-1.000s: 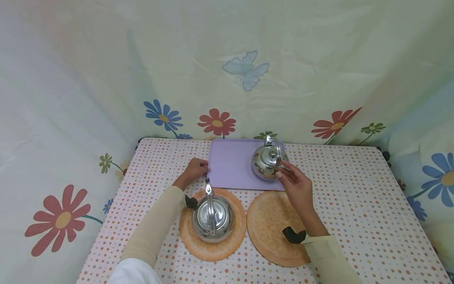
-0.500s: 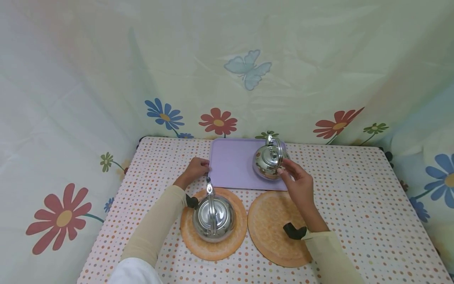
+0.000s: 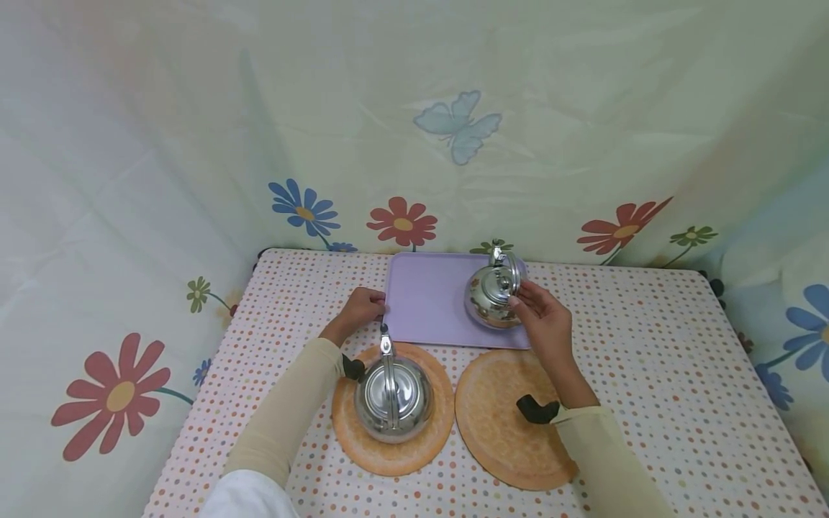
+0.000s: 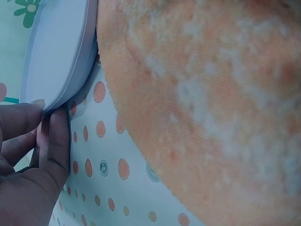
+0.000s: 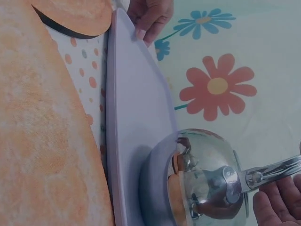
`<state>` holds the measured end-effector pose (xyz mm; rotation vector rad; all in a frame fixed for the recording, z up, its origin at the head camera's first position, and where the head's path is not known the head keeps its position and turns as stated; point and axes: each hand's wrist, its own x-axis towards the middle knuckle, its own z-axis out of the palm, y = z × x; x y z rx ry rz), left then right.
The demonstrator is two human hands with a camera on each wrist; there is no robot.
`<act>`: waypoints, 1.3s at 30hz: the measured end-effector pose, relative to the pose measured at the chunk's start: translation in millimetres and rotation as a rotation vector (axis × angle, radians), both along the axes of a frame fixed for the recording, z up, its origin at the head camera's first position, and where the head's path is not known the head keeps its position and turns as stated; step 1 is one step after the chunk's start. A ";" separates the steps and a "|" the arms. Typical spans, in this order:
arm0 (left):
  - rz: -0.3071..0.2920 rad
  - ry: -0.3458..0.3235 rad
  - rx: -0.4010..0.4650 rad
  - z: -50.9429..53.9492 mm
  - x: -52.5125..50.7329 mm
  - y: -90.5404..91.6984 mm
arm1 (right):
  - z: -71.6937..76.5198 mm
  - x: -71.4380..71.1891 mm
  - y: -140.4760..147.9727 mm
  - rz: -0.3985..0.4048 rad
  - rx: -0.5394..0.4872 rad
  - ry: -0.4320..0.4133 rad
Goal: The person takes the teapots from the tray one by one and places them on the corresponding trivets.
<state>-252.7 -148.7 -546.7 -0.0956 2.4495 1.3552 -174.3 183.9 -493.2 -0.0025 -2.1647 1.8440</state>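
While the lilac tray is pinched at its nine-o'clock edge by the left hand, the small kettle on it, spout toward twelve, is found at ten o'clock from the nearer right hand, half-curled at its handle, hold uncertain.

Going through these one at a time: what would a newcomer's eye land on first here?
Probably the shiny metal kettle at the right end of the lilac tray, with the right hand at its handle. Next, a second metal kettle on the left round mat, then the pale blue butterfly high on the flowered backdrop.
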 end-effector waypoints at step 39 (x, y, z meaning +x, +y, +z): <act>0.004 0.013 0.003 3.1 2.3 0.7 | 21.6 -11.1 2.8 0.200 0.055 -0.149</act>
